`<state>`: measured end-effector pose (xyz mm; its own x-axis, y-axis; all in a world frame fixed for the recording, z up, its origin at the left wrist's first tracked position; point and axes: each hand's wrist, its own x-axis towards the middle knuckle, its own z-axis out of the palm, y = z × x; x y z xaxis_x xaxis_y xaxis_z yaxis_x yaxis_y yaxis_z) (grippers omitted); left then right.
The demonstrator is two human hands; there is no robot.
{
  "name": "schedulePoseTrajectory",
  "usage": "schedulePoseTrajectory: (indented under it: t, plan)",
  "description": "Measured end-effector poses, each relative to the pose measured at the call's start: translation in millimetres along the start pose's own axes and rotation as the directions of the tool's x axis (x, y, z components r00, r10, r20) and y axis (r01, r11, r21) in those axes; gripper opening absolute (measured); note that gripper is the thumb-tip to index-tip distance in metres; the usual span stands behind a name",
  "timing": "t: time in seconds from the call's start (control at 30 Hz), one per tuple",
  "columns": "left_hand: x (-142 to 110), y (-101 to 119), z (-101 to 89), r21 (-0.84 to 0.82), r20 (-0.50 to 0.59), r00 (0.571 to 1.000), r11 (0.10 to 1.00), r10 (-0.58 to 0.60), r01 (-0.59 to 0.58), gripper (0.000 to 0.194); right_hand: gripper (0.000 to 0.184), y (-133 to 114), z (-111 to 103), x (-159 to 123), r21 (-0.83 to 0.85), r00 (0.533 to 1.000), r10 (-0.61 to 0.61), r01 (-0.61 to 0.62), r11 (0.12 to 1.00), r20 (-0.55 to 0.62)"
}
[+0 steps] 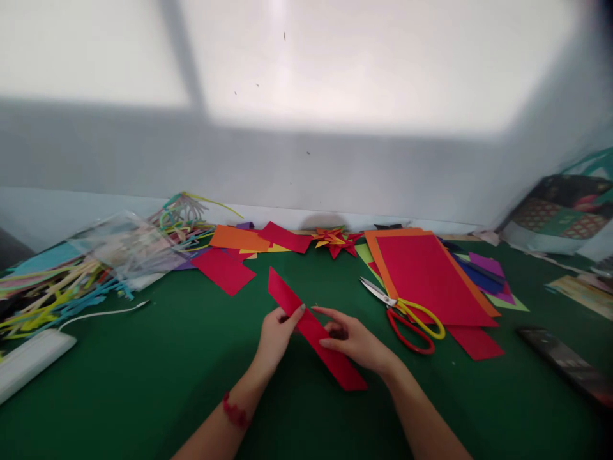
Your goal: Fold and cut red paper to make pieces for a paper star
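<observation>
Bracelet (235, 411): we wore it, red, on our left wrist.
Left hand (275, 335): we grasped the strip (312, 331) in it, thumb on the upper face.
Right hand (352, 338): our thumb touched the strip and our forefinger stretched past its edge; whether the other fingers gripped it, we could not tell.
Strip: red paper, it slanted before us over the green table (191, 377), between our 2 hands, far end leftward.
White box (43, 354): it lay at our left, with a cable (105, 312).
Phone (565, 364): it lay at our right.
Scissors (393, 303): 1 pair lay partly on the sheets (426, 275), red over orange.
Heap (67, 303): thin coloured lengths lay partly under a clear bag (129, 246).
Stars (334, 240): they sat near the wall (311, 172).
</observation>
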<state>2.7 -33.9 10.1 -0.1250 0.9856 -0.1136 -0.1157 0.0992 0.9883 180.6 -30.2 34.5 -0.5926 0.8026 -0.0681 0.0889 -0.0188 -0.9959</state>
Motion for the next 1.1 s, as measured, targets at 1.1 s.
schedulePoseTrajectory:
  t: [1.1]
  plan:
    - [-12.0,8.5,-0.5,-0.004,0.493,0.84,0.965,-0.226,0.262,0.029,0.025,7.1,1.2,3.7,0.026,0.995,0.07,-0.068,0.997,-0.074]
